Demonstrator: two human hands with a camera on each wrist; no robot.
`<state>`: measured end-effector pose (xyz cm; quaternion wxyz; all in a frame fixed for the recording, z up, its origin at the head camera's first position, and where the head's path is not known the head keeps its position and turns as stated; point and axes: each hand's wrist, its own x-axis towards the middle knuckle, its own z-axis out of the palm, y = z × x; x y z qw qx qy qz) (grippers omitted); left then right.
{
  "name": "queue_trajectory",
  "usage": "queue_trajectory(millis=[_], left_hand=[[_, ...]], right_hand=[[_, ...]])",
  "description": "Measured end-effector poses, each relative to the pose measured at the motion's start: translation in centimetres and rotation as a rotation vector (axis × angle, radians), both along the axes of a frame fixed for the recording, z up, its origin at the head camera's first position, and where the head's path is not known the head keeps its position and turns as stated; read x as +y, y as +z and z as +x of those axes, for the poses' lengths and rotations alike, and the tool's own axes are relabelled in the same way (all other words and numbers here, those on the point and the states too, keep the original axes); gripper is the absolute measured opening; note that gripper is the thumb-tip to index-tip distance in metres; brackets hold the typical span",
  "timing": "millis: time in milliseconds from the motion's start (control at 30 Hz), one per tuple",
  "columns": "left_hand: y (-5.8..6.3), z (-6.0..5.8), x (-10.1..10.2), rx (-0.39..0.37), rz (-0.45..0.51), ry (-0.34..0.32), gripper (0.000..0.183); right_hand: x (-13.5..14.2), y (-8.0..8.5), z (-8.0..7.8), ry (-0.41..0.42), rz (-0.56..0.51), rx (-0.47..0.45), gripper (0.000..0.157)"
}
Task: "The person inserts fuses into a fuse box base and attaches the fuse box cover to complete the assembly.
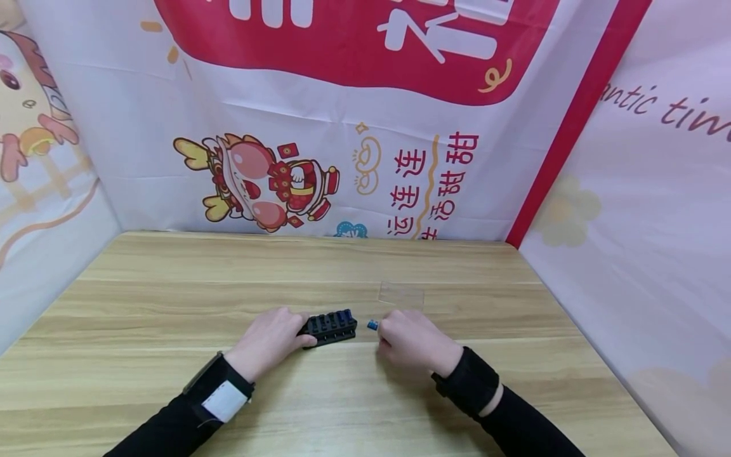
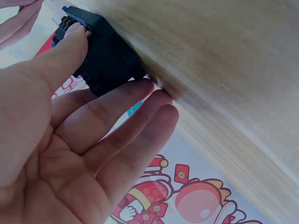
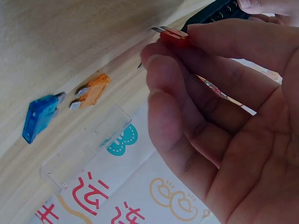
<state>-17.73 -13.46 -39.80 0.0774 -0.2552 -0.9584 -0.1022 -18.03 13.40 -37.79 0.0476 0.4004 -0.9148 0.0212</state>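
Observation:
My left hand (image 1: 275,343) grips the left end of a black fuse box (image 1: 331,329), thumb on its top side and fingers along its far side. Dark blue and black parts stand in a row along the box. To its right, my right hand (image 1: 414,341) pinches a red blade fuse (image 3: 175,39) between thumb and index finger, the metal prongs sticking out. A small blue fuse (image 1: 372,324) lies on the table between the fuse box and the right hand. In the right wrist view, a blue blade fuse (image 3: 41,116) and an orange blade fuse (image 3: 96,89) lie beyond the fingertips.
A clear plastic cover (image 1: 401,293) lies flat on the wooden table (image 1: 228,400), just behind the right hand. Printed cloth (image 1: 354,101) hangs along the table's back edge and both sides. Black bands (image 1: 468,381) wrap the wrists.

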Motion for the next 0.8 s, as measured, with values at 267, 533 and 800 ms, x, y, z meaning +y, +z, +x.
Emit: queue_trajectory(millis=[267, 533, 800], left_hand=[[0.0, -0.07, -0.09, -0.01, 0.001, 0.003, 0.028], [0.01, 0.0, -0.13, 0.003, 0.001, 0.001, 0.028], [-0.01, 0.1, -0.17, 0.024, -0.009, -0.004, 0.029]], right_hand=[[-0.02, 0.27, -0.19, -0.012, -0.049, 0.021, 0.028], [-0.12, 0.42, -0.16, -0.022, -0.068, -0.008, 0.025], [-0.25, 0.47, -0.27, 0.004, -0.102, 0.019, 0.021]])
